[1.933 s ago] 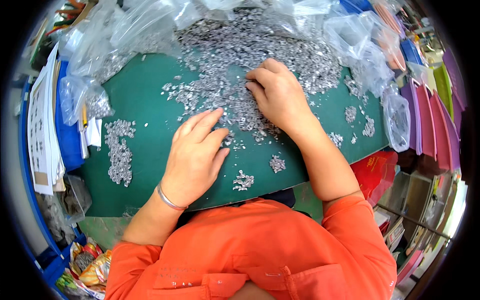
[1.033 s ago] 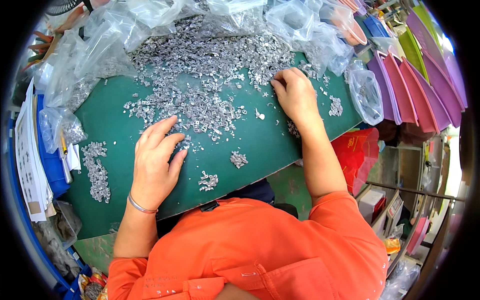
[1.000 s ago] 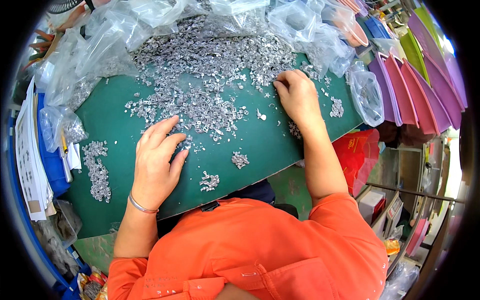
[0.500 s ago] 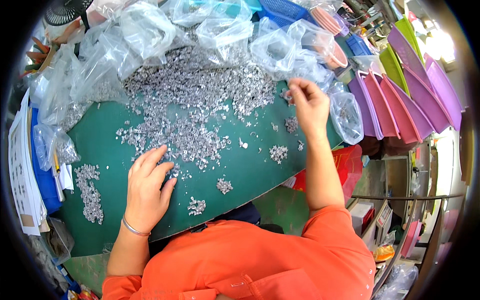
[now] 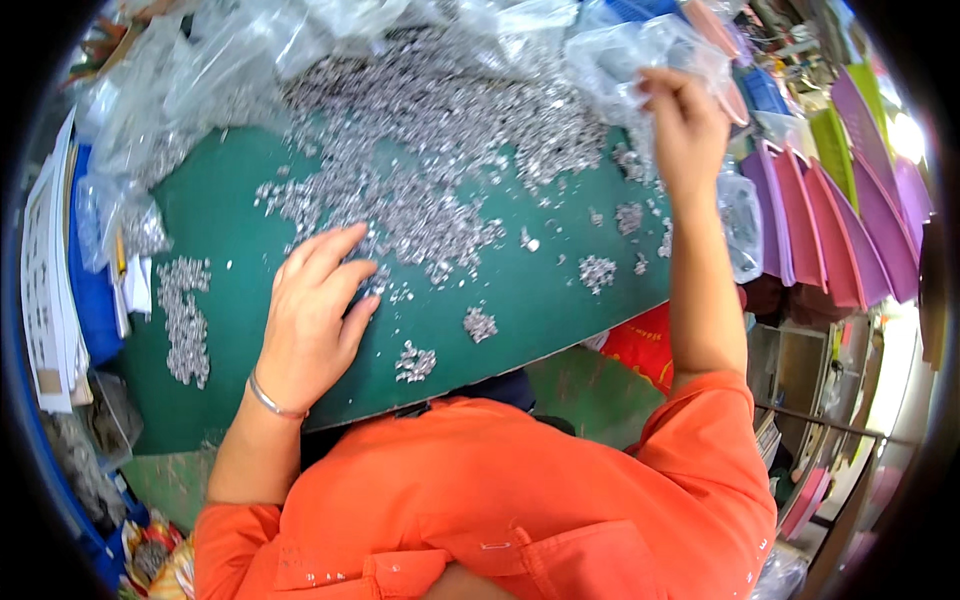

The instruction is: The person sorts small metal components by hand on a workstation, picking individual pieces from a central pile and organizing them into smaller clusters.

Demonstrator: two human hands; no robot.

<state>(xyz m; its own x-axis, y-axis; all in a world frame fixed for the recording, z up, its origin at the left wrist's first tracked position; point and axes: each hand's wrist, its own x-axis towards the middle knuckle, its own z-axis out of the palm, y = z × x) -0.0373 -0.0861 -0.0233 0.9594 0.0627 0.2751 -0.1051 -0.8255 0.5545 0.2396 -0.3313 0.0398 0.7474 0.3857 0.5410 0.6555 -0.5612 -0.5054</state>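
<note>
Green mat (image 5: 560, 300) is covering the counter, with a big heap of small silvery metal parts (image 5: 430, 140) spreading across its far half and little separate piles (image 5: 415, 362) sitting nearer the person. Clear plastic bags (image 5: 200, 70) are crowding the far and left edges; purple and pink trays (image 5: 850, 210) are standing at the right. Left hand (image 5: 315, 315) is lying flat on the mat, grip wide open, fingers spread and holding nothing, fingertips touching the heap's near edge. Right hand (image 5: 690, 125) is reaching up to the far right, grip closing on a clear plastic bag (image 5: 640, 60), raised off the mat. Orange shirt (image 5: 500, 500) is filling the bottom.
</note>
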